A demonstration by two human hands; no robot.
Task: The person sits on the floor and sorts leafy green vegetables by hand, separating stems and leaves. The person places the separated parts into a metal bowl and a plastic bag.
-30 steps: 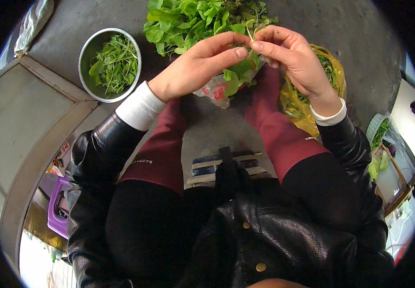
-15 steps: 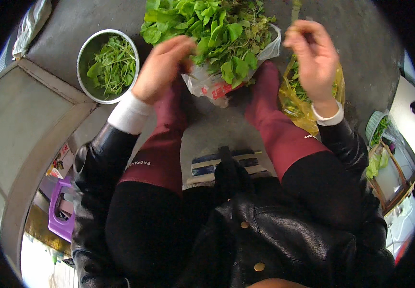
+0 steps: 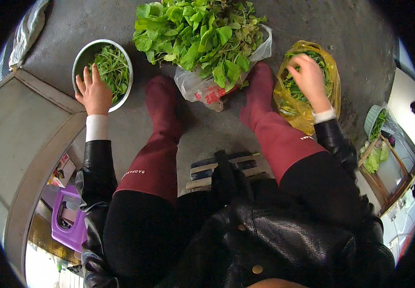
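Observation:
At the left, my left hand [image 3: 95, 94] spreads its fingers over the near-left side of a round metal bowl [image 3: 128, 91]. Cut leafy greens [image 3: 113, 68] fill the bowl, and the fingers seem to rest on or just above them. My right hand [image 3: 310, 81] is over a yellow plastic bag [image 3: 298, 118] that holds more greens [image 3: 323, 60]. Its fingers curl together, and whatever they hold is hidden. Between the two, a large heap of leafy green stalks [image 3: 200, 36] rests on a white plastic bag [image 3: 192, 87] with red print.
My dark red boots [image 3: 161, 108] stand on the grey floor, either side of the white bag. At the left are a pale framed panel [image 3: 30, 120] and a purple plastic item [image 3: 68, 225]. A green basket [image 3: 373, 120] and a wooden frame [image 3: 383, 192] are at the right.
My left hand has gone from the heap leftward to the bowl and opened. My right hand has come down over the yellow bag. The view has shifted slightly.

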